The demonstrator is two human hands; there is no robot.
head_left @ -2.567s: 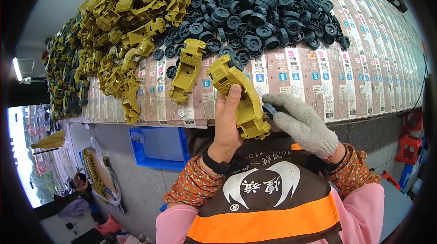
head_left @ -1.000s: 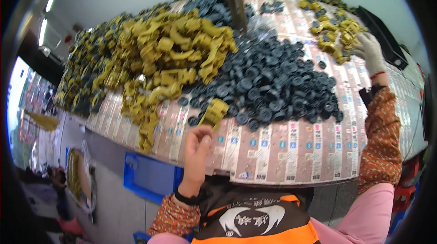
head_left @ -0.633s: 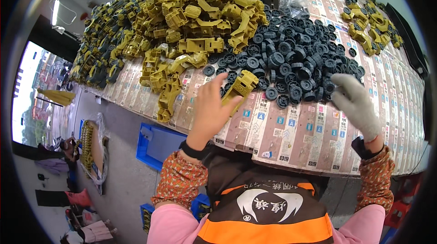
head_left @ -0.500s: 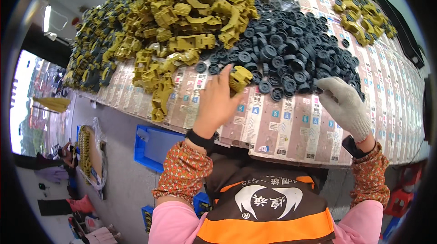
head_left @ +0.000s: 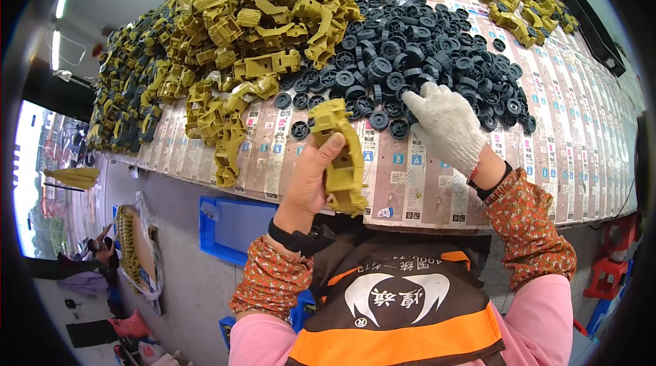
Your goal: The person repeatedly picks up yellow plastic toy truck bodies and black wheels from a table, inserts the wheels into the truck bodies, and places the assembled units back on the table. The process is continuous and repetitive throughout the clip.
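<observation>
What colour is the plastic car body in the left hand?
The plastic car body is mustard yellow, best seen in the head view, the only one here.

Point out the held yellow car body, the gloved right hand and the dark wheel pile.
Yellow car body (head_left: 347, 176), head view: panel near its middle.
Gloved right hand (head_left: 449, 125), head view: back of the glove.
Dark wheel pile (head_left: 418, 58), head view: wheels mid-pile.

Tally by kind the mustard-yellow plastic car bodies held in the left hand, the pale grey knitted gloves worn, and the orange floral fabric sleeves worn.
Mustard-yellow plastic car body in the left hand: 1
Pale grey knitted glove: 1
Orange floral fabric sleeves: 2
Total: 4
</observation>
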